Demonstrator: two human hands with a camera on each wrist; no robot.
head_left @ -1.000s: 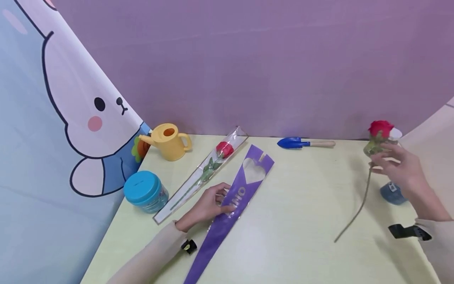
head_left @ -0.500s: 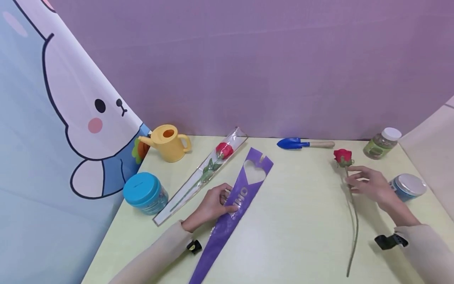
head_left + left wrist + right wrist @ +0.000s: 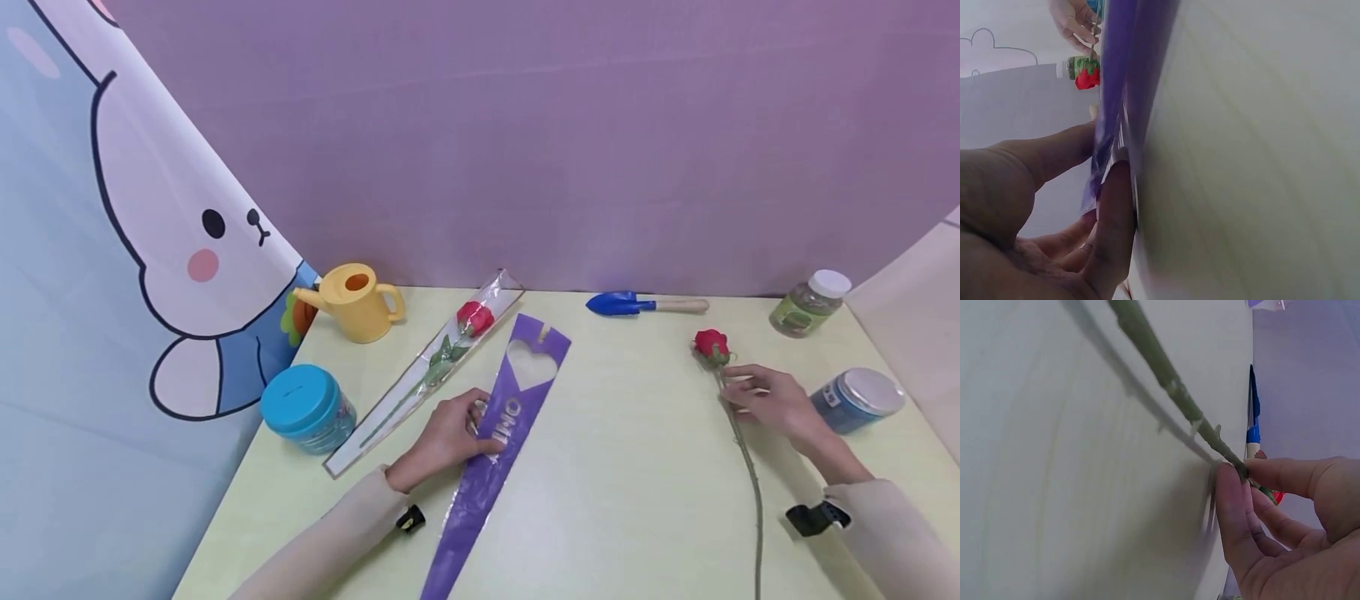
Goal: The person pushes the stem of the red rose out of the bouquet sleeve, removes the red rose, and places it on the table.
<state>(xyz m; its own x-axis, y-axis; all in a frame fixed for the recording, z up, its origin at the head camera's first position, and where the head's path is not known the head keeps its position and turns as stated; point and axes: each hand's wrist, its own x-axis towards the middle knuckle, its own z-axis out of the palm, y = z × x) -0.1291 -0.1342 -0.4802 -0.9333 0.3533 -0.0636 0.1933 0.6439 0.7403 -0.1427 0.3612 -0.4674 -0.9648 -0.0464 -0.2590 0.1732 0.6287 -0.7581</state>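
My left hand (image 3: 453,432) pinches the edge of a purple flower sleeve (image 3: 480,500), thumb on top and fingers beneath, as the left wrist view also shows. The sleeve has a heart-shaped window and lies slanted on the table. On the right, my right hand (image 3: 772,402) pinches the stem of a red rose (image 3: 711,343) just below its bloom. In the right wrist view the thorny green stem (image 3: 1166,381) runs close above the table, its shadow beside it. A second red rose (image 3: 475,317) lies in a clear wrapper (image 3: 405,392) left of the purple sleeve.
A yellow watering can (image 3: 360,304) and a blue-lidded jar (image 3: 306,404) stand on the left. At the back lies a blue trowel (image 3: 622,303) with a wooden handle. Two more jars, one green-labelled (image 3: 802,312) and one blue (image 3: 855,404), stand by the right edge.
My right hand has brought the rose leftward and down from the right edge, the stem swinging toward the near edge. My left hand keeps its hold; the sleeve has turned slightly.
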